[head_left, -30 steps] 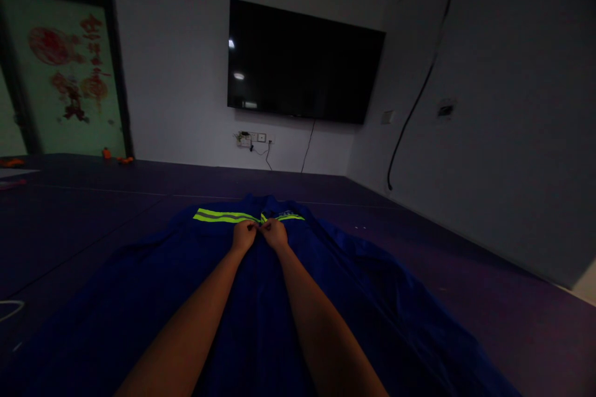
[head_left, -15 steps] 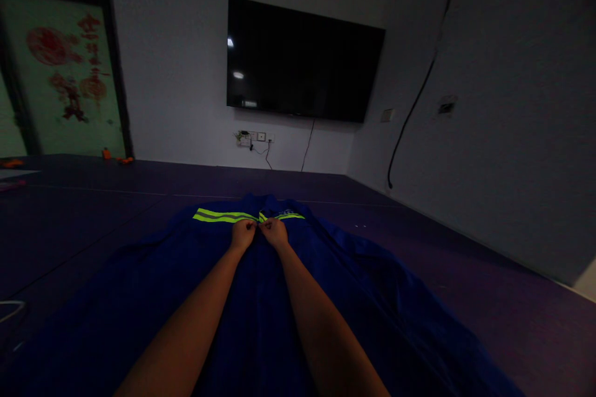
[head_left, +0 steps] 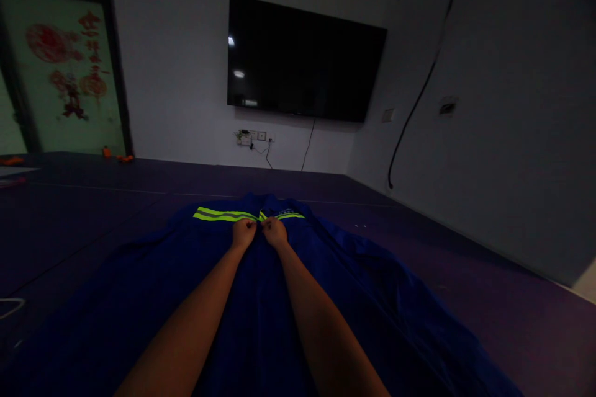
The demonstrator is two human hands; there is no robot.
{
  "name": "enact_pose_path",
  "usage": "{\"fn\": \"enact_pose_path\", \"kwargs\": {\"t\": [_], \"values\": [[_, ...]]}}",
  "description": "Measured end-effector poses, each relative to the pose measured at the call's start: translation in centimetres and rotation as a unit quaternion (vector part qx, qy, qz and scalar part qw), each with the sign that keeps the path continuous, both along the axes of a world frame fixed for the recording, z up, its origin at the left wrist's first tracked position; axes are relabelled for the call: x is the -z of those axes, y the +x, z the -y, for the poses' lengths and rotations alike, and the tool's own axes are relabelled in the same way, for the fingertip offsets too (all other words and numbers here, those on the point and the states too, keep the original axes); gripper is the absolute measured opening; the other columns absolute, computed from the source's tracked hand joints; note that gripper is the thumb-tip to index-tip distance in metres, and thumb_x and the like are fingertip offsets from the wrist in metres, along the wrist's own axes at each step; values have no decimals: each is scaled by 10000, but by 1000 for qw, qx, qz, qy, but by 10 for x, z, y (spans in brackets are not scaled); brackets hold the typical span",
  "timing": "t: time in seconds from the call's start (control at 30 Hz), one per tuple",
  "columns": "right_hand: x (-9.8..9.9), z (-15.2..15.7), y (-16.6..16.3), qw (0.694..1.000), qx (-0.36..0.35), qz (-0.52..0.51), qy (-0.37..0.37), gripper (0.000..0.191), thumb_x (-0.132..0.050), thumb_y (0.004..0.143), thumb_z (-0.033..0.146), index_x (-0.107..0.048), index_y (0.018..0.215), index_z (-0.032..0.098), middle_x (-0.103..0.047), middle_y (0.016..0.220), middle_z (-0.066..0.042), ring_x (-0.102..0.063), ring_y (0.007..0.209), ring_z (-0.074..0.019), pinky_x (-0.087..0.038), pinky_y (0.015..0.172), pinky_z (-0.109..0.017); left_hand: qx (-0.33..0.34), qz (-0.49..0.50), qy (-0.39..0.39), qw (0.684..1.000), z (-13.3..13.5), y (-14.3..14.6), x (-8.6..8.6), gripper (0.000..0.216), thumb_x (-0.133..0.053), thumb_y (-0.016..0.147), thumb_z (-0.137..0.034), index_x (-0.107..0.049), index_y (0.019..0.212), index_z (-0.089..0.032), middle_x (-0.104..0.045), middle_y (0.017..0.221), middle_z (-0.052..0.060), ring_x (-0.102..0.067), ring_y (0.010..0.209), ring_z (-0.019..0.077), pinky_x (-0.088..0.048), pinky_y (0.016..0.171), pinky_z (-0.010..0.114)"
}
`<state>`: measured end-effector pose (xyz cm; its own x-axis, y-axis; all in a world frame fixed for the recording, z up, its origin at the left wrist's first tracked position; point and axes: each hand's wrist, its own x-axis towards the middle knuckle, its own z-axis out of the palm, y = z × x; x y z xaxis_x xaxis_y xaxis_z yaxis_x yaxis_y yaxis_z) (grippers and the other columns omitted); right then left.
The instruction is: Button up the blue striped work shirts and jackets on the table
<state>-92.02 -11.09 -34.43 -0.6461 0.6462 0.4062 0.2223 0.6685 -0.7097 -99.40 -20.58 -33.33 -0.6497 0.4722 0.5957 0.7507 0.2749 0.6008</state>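
Observation:
A dark blue work jacket (head_left: pixel 139 298) with yellow-green reflective stripes (head_left: pixel 223 214) lies spread flat on the purple floor mat (head_left: pixel 69 211) in front of me. Both my arms reach out over it. My left hand (head_left: pixel 243 233) and my right hand (head_left: pixel 274 232) sit side by side at the jacket's front opening just below the stripes. Each hand's fingers are pinched closed on the fabric edges there. What small part they grip is too dark to make out.
A black television (head_left: pixel 302 59) hangs on the white wall ahead, with a socket and cables (head_left: pixel 254 138) below it. A door with red decorations (head_left: pixel 65 68) stands at the left. Small orange items (head_left: pixel 116 156) lie by the door. A white wall (head_left: pixel 488 136) closes the right side.

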Motion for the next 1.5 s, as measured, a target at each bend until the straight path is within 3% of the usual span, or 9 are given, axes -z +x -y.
{"fn": "enact_pose_path", "kwargs": {"t": [0.37, 0.63, 1.27, 1.5], "values": [[1, -2, -2, 1000, -10, -1, -27, 190, -496, 759, 156, -659, 853, 181, -683, 847, -35, -620, 785, -137, -422, 669, -191, -35, -25, -39, 998, 2, 6, -4, 203, -467, 719, -179, -618, 588, -147, -634, 640, 36, -572, 635, 140, -395, 608, 229], [0, -2, -1, 999, -15, -8, -34, 202, -491, 784, 257, -676, 836, 196, -684, 877, -41, -620, 812, -158, -438, 667, -213, -47, -32, -24, 998, 1, 6, -2, 185, -468, 716, -165, -621, 612, -149, -645, 662, 42, -579, 648, 145, -411, 625, 236], [0, -3, -1, 999, -15, -15, -28, 199, -484, 784, 251, -667, 818, 182, -686, 782, -23, -620, 714, -125, -405, 582, -172, 31, 25, 44, 998, 0, -2, 2, 161, -503, 728, -176, -657, 684, -160, -671, 732, 30, -606, 714, 139, -468, 698, 260], [2, -3, -1, 998, -20, -38, -49, 187, -484, 763, 159, -665, 810, 165, -676, 676, -19, -620, 648, -112, -400, 541, -152, 63, 74, 68, 993, -3, -4, 3, 263, -482, 693, -66, -667, 853, -163, -683, 879, 49, -625, 822, 145, -485, 766, 269]]}}
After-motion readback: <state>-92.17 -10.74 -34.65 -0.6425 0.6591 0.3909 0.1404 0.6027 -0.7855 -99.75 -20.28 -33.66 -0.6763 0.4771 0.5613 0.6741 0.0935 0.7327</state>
